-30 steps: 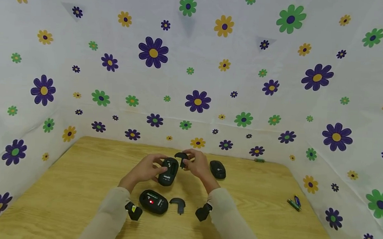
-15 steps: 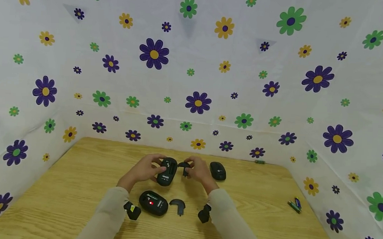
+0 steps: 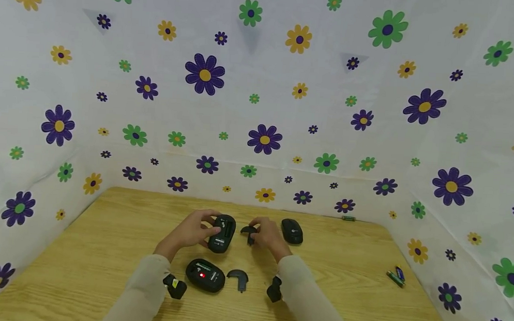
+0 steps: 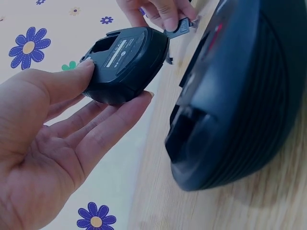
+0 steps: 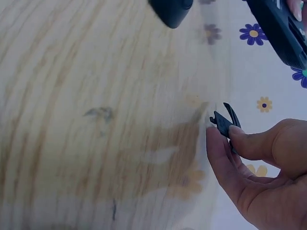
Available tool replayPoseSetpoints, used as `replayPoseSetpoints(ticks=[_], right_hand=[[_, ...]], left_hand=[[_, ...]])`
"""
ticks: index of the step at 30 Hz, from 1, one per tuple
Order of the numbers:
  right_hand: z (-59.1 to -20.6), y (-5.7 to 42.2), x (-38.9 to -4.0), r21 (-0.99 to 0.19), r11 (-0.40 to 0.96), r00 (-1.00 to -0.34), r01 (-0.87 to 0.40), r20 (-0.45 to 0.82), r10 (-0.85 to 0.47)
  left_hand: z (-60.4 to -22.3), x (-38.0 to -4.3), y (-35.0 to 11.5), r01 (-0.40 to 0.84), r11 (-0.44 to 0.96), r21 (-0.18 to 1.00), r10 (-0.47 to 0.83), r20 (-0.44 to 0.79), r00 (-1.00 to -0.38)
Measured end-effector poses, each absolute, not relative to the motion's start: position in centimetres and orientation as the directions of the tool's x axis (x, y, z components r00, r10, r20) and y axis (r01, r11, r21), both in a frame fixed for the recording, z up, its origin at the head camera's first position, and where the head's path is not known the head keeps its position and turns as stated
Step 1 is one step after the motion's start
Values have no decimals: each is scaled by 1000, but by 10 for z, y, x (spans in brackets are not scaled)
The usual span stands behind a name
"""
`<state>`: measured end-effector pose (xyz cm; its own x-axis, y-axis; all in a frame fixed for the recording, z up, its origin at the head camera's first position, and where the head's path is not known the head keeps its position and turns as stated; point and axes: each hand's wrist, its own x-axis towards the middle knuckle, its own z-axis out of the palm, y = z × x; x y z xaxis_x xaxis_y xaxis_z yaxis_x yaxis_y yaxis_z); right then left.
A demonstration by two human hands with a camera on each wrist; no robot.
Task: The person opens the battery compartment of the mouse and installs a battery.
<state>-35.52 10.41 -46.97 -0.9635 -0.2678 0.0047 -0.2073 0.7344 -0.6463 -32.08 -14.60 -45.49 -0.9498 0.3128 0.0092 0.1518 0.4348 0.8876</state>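
Observation:
In the head view my left hand (image 3: 190,232) grips a black computer mouse (image 3: 220,243), underside up, thumb on its base and fingers beneath. Its long battery slot is uncovered; the left wrist view shows the hollow in the held mouse (image 4: 125,60). To the right of it, my right hand (image 3: 268,237) pinches a black battery cover (image 3: 249,230) with a curved top and a narrow stem. The right wrist view shows this cover (image 5: 223,125) between thumb and fingertips, apart from the mouse.
A second mouse (image 3: 209,280) lies underside up nearer me, red light lit, a green battery in its slot. Beside it lies a loose grey cover (image 3: 242,279). A third mouse (image 3: 292,231) sits right of my right hand. Batteries lie at right, green (image 3: 395,279) and blue (image 3: 401,273), and farther back (image 3: 348,218).
My right hand has come down and slightly right with the cover, so the gap to the held mouse is wider. The left hand and its mouse have shifted slightly left.

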Motion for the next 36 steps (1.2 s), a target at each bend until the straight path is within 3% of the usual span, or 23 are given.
replayPoseSetpoints(ticks=[17, 36], right_hand=[[-473, 99, -360, -512, 828, -965, -230, 10, -262], [-473, 101, -359, -500, 829, -963, -252, 48, -264]], left_hand=[[-454, -321, -143, 154, 398, 904, 334, 14, -942], [-455, -321, -135, 146, 407, 902, 326, 7, -945]])
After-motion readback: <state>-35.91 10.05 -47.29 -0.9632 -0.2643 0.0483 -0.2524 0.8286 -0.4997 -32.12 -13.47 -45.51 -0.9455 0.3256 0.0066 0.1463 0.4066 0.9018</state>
